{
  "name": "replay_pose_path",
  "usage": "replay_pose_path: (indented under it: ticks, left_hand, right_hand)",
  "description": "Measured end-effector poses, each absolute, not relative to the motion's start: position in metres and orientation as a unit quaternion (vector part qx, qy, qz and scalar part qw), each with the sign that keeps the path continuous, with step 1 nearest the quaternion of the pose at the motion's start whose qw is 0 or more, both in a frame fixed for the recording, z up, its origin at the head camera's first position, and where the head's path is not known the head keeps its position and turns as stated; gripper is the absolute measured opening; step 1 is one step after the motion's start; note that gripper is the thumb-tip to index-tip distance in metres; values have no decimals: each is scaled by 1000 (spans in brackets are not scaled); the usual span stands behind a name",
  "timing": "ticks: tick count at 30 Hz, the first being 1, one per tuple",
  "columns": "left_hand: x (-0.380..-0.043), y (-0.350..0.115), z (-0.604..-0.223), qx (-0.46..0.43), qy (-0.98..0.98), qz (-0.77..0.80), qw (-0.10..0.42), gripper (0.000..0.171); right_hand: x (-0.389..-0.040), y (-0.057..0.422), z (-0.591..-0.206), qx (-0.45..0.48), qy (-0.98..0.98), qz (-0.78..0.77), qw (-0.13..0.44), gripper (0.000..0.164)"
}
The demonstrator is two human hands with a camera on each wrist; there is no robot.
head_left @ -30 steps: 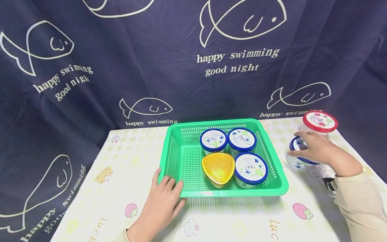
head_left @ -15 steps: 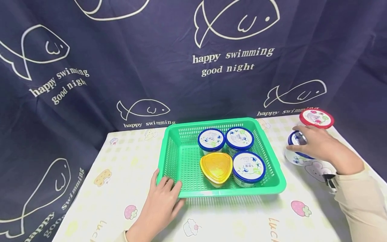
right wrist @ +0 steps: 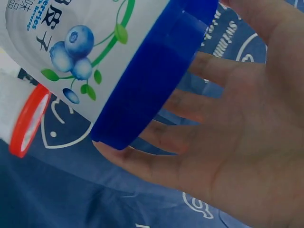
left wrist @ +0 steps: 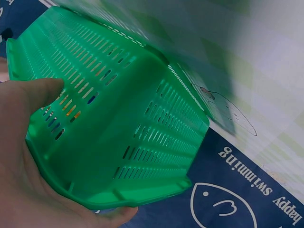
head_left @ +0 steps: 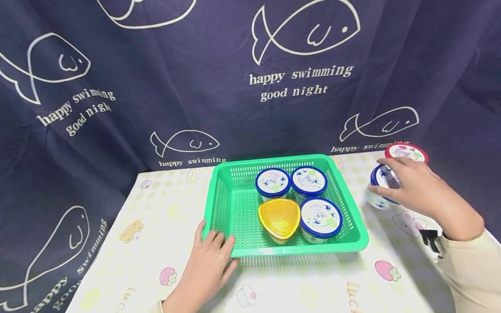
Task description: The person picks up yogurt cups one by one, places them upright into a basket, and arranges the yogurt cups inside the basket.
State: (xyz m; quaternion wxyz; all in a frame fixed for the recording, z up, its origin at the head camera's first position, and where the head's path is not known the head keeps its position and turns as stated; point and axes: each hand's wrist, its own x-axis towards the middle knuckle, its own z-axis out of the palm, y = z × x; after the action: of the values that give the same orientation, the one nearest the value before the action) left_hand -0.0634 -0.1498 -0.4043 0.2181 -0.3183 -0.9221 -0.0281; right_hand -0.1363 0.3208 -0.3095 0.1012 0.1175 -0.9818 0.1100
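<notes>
A green plastic basket [head_left: 231, 208] stands mid-table with three blue-lidded cups [head_left: 321, 217] and a yellow triangular tub [head_left: 280, 216] inside. My left hand [head_left: 214, 250] grips the basket's near-left corner, fingers over the rim; in the left wrist view the thumb of that left hand [left wrist: 35, 90] lies on the basket's wall [left wrist: 123, 128]. Right of the basket, my right hand [head_left: 411, 184] holds a blue-lidded blueberry cup [head_left: 377, 195] from above, slightly tilted. The right wrist view shows that cup [right wrist: 80, 47] against the fingers [right wrist: 190, 104] of my right hand [right wrist: 237, 137].
A red-lidded cup [head_left: 405, 152] stands just behind the held cup at the table's back right; its red lid [right wrist: 27, 121] shows beside the cup. A patterned tablecloth [head_left: 156, 226] covers the table. A dark fish-print curtain [head_left: 195, 87] hangs close behind.
The right hand has shifted a little toward the back with the blueberry cup, which now tilts more. The left hand stays on the basket corner.
</notes>
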Motion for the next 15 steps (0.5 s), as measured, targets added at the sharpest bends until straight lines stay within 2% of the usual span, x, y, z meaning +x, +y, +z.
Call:
replay_pose_path:
  ticks: [7,15]
  left_hand:
    - [-62,-150,-401,-320,-922,-27,217,30]
    - [-61,-151,-402,-318,-919,-31,230,31]
  right_hand:
    - [-126,310,-302,113,-979,115,121,75]
    - [-123,299,-292,109,-983,106,106,79]
